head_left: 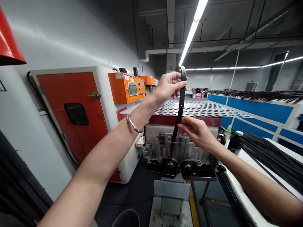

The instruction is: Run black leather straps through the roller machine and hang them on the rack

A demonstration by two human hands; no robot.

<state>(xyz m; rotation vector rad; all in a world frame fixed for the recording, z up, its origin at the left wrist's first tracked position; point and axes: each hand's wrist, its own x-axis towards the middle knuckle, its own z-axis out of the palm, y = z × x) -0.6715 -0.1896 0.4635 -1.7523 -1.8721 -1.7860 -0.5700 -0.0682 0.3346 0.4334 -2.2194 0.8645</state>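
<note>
I hold a long black strap (181, 104) upright in front of me. My left hand (168, 85) is raised and grips its top end, where the strap curls over my fingers. My right hand (196, 130) pinches it lower down, at about its middle. The strap's bottom end hangs down into a small machine (180, 157) with a clear guard and two dark rollers. A silver bangle (133, 124) sits on my left wrist.
An orange-and-white cabinet machine (90, 110) stands on the left. A perforated table (201, 108) lies behind the small machine. Several black straps (272, 154) lie on a white bench at the right, near two bottles (233, 140). A grey bin (127, 219) sits below.
</note>
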